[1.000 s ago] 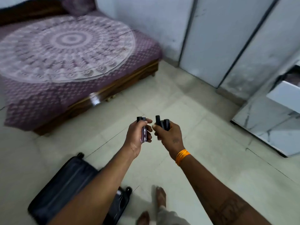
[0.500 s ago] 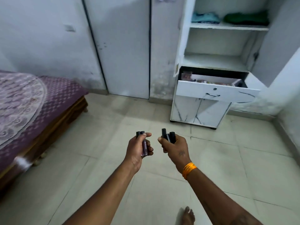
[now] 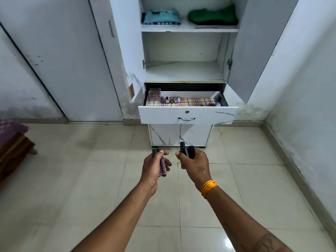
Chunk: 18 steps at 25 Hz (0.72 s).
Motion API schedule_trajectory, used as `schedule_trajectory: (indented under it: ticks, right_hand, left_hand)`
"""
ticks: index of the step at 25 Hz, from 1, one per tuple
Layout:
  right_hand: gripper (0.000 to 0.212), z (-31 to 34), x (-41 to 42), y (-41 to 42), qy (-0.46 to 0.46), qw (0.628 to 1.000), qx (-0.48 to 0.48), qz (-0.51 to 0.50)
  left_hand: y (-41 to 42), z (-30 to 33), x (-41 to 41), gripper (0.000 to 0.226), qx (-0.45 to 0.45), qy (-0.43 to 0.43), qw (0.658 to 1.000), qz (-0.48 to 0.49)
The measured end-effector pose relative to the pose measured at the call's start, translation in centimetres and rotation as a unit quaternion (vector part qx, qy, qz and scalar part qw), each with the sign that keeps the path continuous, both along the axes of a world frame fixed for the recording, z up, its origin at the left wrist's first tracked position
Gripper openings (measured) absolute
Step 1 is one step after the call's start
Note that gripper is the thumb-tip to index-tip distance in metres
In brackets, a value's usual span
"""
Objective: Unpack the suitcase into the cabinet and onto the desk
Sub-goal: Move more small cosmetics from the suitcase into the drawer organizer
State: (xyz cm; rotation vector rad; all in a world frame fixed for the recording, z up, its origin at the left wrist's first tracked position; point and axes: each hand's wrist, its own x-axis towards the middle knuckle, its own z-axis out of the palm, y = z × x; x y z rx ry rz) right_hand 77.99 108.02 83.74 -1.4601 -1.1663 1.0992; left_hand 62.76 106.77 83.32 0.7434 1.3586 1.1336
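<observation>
Head view: left hand [image 3: 154, 169] curled round a small dark-capped tube [image 3: 162, 165], purplish body showing below the fingers. Right hand [image 3: 195, 165] wrapped round a bunch of dark tubes [image 3: 187, 151], at least 2 black caps sticking up above the knuckles. Both held over bare floor, well short of the cabinet [image 3: 189, 70].

Changed in the last 1 s: bed and suitcase gone from frame apart from a bed corner [image 3: 12, 140] at the left edge; cabinet now dead ahead and closer.

Open drawer [image 3: 188, 114] pulled out, small bottles [image 3: 170, 100] lined along its back left corner, checked liner bare toward the right. Folded clothes [image 3: 161, 16] on the top shelf.

Likely step: carrying cosmetics to the drawer, not yet placed.
</observation>
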Motion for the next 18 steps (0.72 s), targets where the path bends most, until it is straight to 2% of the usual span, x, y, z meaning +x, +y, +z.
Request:
schedule_trajectory:
  ticks: [9,11,15,18]
  right_hand:
    - [0.015,-2.7,4.4,22.2,-0.011,1.0,-0.005,-0.021]
    - [0.019,-2.6,4.4,25.2,-0.009,1.0,-0.014,-0.023]
    - [0.029,-3.4,4.7,37.2,-0.018,0.997,-0.047,-0.054]
    - [0.026,-4.6,5.5,43.6,-0.025,0.995,-0.068,-0.062]
  left_hand:
    - [23.2,-2.9,3.7,0.025,-0.005,0.053,0.999,-0.011]
    - [26.6,-2.8,3.8,0.025,-0.009,0.069,0.998,-0.007]
    - [39.8,-3.3,4.7,0.023,-0.035,0.114,0.992,-0.047]
    - [46.5,-4.3,5.5,0.019,-0.076,0.085,0.991,-0.064]
